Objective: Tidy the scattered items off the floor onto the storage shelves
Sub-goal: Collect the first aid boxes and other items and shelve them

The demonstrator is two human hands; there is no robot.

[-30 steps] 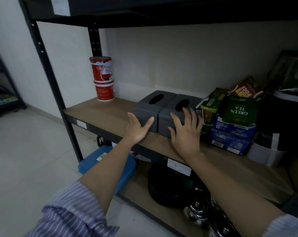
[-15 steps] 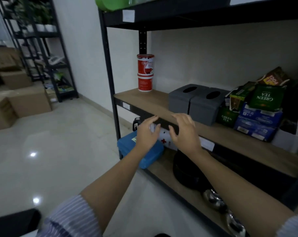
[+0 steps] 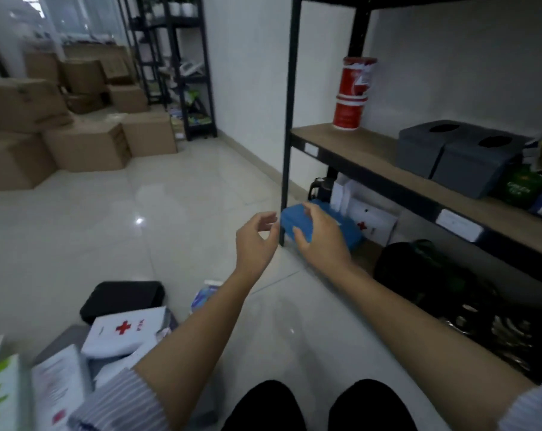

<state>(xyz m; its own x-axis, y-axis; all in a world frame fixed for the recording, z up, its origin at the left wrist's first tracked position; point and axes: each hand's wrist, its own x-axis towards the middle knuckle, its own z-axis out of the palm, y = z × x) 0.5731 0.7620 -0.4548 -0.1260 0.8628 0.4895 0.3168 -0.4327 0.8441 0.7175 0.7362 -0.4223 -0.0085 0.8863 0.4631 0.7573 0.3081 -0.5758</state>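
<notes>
Hands hang free in mid-air between shelf and floor: the left hand has loosely curled fingers around nothing, and the right hand is spread and relaxed, also carrying nothing, seen in front of the blue case on the bottom shelf without clearly touching it. Both look poised for another pickup, I judge, since the view tilts toward the scattered pile at lower left. That pile lies on the floor: a white first-aid box with a red cross, a black pouch just behind it, and papers near the striped sleeve. Two grey boxes sit side by side on the middle shelf, near the red tubs, so like items seem grouped there.
</notes>
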